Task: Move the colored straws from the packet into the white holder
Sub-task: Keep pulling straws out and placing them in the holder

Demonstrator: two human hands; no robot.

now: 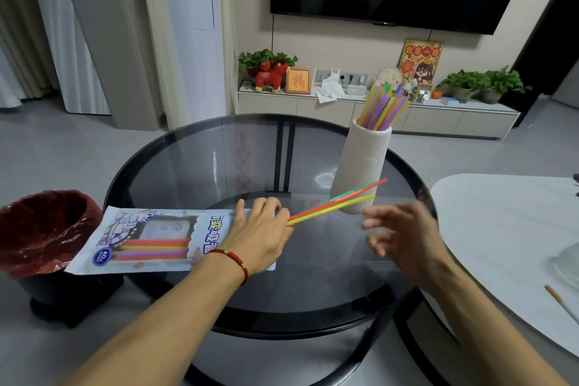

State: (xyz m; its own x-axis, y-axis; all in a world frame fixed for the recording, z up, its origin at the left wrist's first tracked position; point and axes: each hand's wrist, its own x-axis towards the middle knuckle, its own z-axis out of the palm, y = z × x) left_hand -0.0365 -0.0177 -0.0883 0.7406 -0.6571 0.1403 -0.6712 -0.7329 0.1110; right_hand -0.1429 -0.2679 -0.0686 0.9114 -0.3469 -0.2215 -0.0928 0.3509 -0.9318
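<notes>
The straw packet (pixel 150 238) lies flat on the left of the round glass table (pixel 219 150), with several orange, yellow and purple straws showing through its window. My left hand (pixel 260 232) rests on the packet's right end and pinches a few pulled-out straws (pixel 335 202), orange, yellow and green, which point up and right toward the holder. The white ribbed holder (pixel 363 166) stands upright at the right of the table with several straws (pixel 383 106) fanned out of its top. My right hand (pixel 404 232), blurred, hovers near the pulled-out straws' tips with fingers spread, holding nothing.
A red-lined waste bin (pixel 44 229) stands on the floor left of the table. A white table (pixel 507 247) sits to the right, with a stick-like item (pixel 560 304) on it. A TV cabinet with plants and ornaments (pixel 376 106) runs along the far wall.
</notes>
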